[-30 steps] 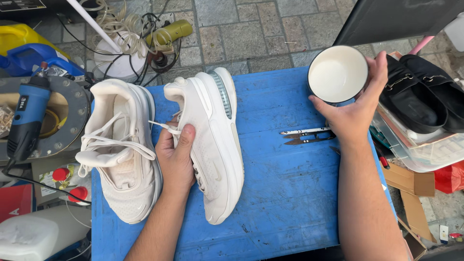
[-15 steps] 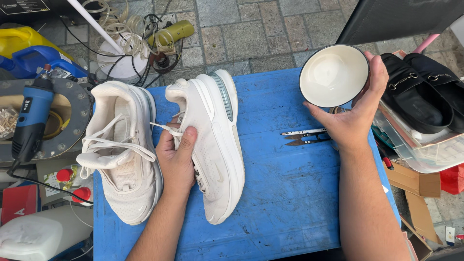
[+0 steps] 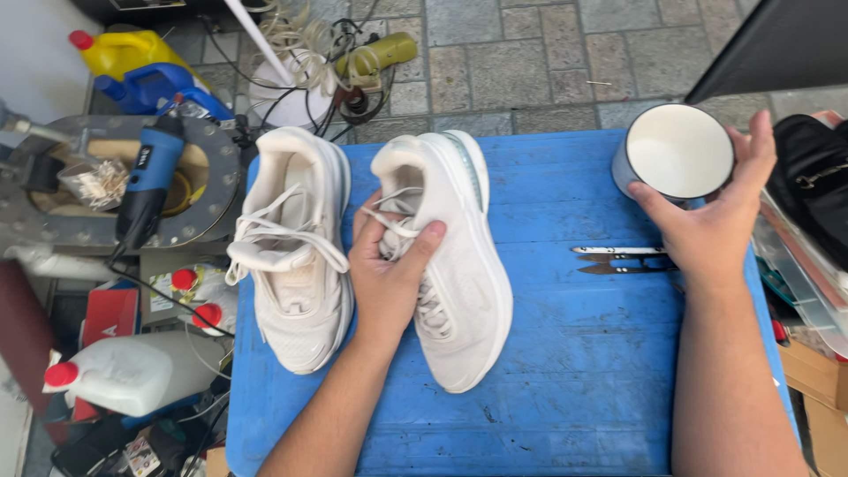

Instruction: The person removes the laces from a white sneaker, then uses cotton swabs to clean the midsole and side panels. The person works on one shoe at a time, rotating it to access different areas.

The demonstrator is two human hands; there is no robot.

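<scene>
A white sneaker [image 3: 455,265] is pinned mid-frame on the blue table [image 3: 565,380] by the left hand [image 3: 389,274], fingers clamped over its laces. Upper right, a white-filled tin [image 3: 676,152] is gripped by the right hand [image 3: 715,221]. A white jug [image 3: 132,371] with a red cap is seen lower left, a yellow jug [image 3: 119,50] upper left.

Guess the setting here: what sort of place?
Likely an outdoor shoe cleaning or repair stall: a pair of white sneakers on a worn blue table over grey paving stones, with a blue handheld rotary tool and white plastic jugs alongside.
</scene>
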